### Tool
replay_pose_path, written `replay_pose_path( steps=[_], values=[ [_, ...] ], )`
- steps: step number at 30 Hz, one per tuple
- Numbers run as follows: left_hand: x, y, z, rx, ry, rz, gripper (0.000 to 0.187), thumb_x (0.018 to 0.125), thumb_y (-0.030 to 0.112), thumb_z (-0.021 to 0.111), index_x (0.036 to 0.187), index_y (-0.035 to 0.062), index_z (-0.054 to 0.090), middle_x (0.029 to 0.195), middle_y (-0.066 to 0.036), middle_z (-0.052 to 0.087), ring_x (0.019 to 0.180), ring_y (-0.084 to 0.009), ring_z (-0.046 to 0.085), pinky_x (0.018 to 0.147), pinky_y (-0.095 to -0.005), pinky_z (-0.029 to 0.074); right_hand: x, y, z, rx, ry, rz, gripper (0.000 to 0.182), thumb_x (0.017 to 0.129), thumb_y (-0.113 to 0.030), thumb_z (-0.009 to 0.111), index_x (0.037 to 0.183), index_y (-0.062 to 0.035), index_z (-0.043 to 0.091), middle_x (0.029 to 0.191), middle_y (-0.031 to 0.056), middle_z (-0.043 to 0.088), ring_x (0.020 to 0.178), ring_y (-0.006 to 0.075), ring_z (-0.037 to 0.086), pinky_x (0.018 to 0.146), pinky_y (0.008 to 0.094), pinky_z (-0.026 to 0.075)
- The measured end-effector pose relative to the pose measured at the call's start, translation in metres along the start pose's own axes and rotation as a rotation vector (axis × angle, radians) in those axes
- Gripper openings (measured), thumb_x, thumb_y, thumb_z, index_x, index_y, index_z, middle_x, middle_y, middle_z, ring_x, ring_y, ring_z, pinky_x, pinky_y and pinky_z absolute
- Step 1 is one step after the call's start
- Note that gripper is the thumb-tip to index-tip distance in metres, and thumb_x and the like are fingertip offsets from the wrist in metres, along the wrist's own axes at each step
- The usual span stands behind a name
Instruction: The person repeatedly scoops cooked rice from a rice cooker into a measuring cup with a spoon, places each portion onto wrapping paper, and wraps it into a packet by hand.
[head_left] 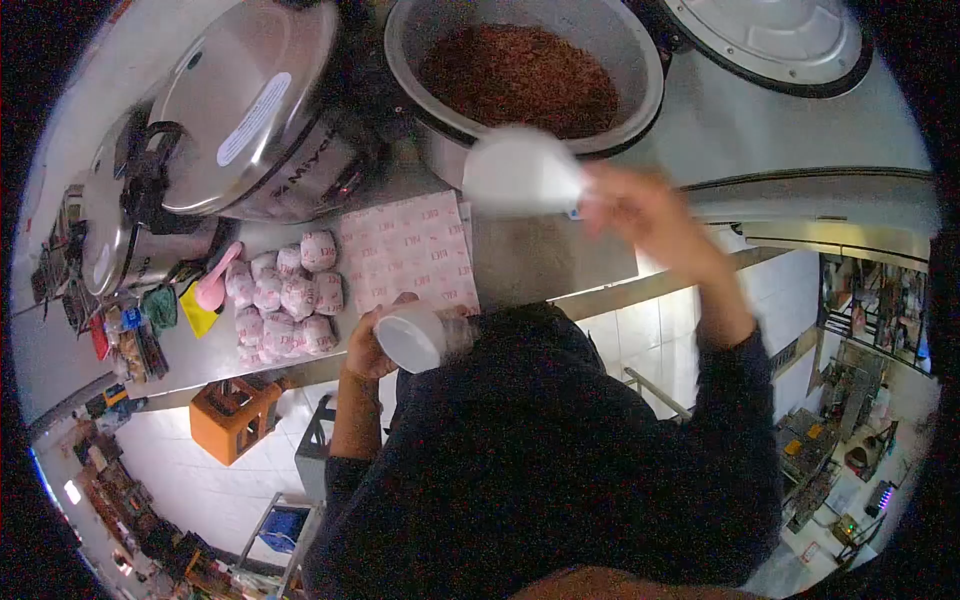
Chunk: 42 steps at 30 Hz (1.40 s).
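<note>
My left hand (368, 343) is wrapped round a small white cup (408, 338), tilted with its mouth toward the camera, close to my body. Raised over the counter, my right hand (640, 212) grips the handle of a white rice paddle (520, 172); both are smeared by motion. The paddle's blade is just in front of an open rice cooker pot (398, 60) holding reddish-brown rice (520, 80). Sheets of pink paper printed "RICE" (405, 245) lie flat beyond the cup. Left of them, several paper-wrapped bundles (290, 290) are piled together.
A closed steel rice cooker (250, 110) stands at the left, with another cooker (125, 210) beside it. A pink spoon (212, 285) lies by the bundles. At the back right rests a round metal lid (775, 35). An orange crate (235, 415) sits on the floor below the counter.
</note>
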<state>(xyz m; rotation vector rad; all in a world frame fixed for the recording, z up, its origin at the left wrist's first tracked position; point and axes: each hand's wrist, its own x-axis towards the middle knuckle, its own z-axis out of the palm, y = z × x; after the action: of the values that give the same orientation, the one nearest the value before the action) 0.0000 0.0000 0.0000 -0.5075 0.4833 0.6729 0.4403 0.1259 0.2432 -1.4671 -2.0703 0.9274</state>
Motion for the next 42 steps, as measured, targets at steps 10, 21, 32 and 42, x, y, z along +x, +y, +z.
replay_pose_path(
  steps=[10, 21, 32, 42],
  values=[
    [0.021, -0.07, 0.117, 0.137, -0.493, 0.458, 0.078, 0.092, 0.056, 0.05, 0.147, 0.0047, 0.031, 0.152, -0.028, 0.025, 0.138, -0.0496, 0.027, 0.105, -0.0698, 0.032, 0.19, 0.11, -0.035, -1.2, -0.27, 0.089, 0.03, 0.081, -0.028, 0.06, 0.089, -0.0019, 0.073, 0.091, 0.0206, 0.07, 0.088, 0.0378, 0.068, 0.077, 0.0487, 0.054],
    [0.041, -0.035, 0.131, 0.273, -0.182, 0.564, 0.078, 0.085, 0.062, 0.057, 0.142, 0.0128, 0.039, 0.146, -0.018, 0.04, 0.134, -0.0423, 0.036, 0.106, -0.0619, 0.035, 0.177, 0.054, 0.018, -1.001, -0.529, 0.002, 0.032, 0.076, -0.03, 0.059, 0.086, -0.0024, 0.073, 0.09, 0.0225, 0.07, 0.086, 0.0388, 0.069, 0.076, 0.0509, 0.056],
    [0.056, -0.015, 0.179, 0.312, -0.242, 0.511, 0.064, 0.093, 0.058, 0.045, 0.14, 0.0143, 0.046, 0.143, -0.012, 0.046, 0.132, -0.0311, 0.044, 0.109, -0.0541, 0.035, 0.188, 0.072, 0.023, -0.565, -0.622, -0.174, 0.031, 0.09, -0.028, 0.049, 0.09, -0.0038, 0.069, 0.089, 0.0207, 0.069, 0.088, 0.0409, 0.066, 0.08, 0.0535, 0.052],
    [0.06, 0.0, 0.152, 0.383, -0.199, 0.592, 0.072, 0.083, 0.052, 0.057, 0.143, 0.0151, 0.041, 0.145, -0.013, 0.042, 0.134, -0.0345, 0.041, 0.107, -0.0586, 0.036, 0.168, 0.06, 0.001, -0.689, -0.549, -0.313, 0.026, 0.091, -0.004, 0.05, 0.114, -0.0044, 0.06, 0.111, 0.0163, 0.057, 0.101, 0.038, 0.06, 0.085, 0.0479, 0.051]
  ],
)
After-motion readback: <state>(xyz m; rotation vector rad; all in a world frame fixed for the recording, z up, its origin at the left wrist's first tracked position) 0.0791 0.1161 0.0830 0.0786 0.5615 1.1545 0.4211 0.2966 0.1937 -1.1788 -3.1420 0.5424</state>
